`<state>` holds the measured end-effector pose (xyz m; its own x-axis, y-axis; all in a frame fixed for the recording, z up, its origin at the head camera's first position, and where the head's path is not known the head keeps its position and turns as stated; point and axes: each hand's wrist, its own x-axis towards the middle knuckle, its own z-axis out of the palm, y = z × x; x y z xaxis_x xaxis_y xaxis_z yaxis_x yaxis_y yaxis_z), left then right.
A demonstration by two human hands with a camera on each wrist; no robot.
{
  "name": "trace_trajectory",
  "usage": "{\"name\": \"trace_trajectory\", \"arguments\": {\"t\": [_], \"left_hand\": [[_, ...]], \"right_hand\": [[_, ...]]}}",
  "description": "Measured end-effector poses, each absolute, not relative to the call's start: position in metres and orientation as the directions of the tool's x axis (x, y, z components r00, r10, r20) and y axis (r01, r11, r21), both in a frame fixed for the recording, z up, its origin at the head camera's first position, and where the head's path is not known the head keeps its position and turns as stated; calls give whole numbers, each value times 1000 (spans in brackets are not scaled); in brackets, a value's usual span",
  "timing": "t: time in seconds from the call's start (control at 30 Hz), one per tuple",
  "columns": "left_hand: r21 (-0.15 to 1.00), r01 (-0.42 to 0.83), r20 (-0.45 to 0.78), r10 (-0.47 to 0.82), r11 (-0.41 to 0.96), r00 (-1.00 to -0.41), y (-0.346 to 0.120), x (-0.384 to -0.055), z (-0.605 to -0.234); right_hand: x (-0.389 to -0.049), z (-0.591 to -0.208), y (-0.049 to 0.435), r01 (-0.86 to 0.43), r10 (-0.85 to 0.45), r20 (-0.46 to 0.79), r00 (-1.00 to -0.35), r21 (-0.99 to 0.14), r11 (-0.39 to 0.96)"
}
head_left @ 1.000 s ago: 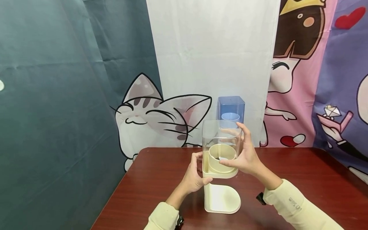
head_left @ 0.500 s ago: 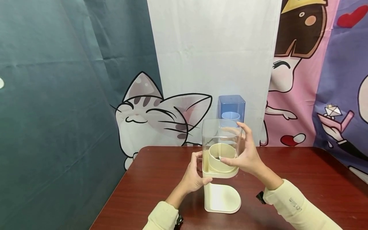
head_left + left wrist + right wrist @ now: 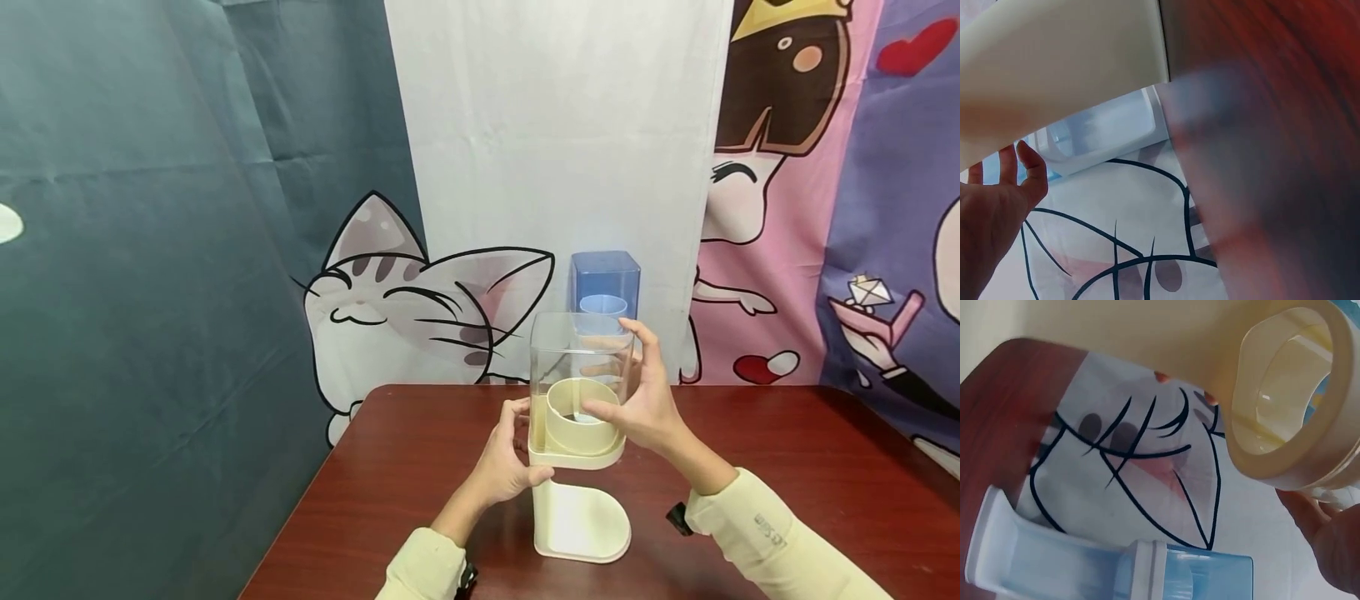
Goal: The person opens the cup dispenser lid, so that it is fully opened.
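A cream dispenser (image 3: 576,458) with a clear boxy top (image 3: 553,367) stands on the table; a round cream collar (image 3: 585,437) shows inside that top, above a rounded foot (image 3: 588,521). My left hand (image 3: 501,458) grips its left side below the top, the thumb at the front. My right hand (image 3: 648,408) holds the clear top from the right, fingers round the far side and thumb across the front by the collar. In the left wrist view, curled fingers (image 3: 1007,165) touch the cream body. In the right wrist view, the collar (image 3: 1254,456) opens toward the camera.
Behind the cream dispenser stands a similar one with a blue top (image 3: 606,271), partly hidden by it. The reddish-brown table (image 3: 765,467) spreads to both sides. A curtain (image 3: 555,125) with cartoon prints hangs past the far edge.
The right thumb has shifted slightly up and to the right over the front of the clear top. The left hand keeps its hold, and the dispenser stays in place.
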<state>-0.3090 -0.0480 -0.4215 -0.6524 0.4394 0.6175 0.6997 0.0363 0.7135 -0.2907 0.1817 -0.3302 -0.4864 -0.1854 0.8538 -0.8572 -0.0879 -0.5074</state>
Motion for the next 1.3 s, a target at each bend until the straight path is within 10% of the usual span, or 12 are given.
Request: {"name": "trace_trajectory", "arguments": {"t": [0.33,0.7,1.3], "left_hand": [[727,685,599,453,38,-661,-50,-311,-425],[752,657,574,446,45,-687,-48,-309,-424],[781,622,553,412,45,-724,-42,-301,-414]], "right_hand": [[-291,-331,176,-950,-189,948,-255,-282,-135],[-287,-327,184,-861,-198,847,-493,-508,-30],[-287,-323,184,-814,-263,801,-537,-575,-89]]}}
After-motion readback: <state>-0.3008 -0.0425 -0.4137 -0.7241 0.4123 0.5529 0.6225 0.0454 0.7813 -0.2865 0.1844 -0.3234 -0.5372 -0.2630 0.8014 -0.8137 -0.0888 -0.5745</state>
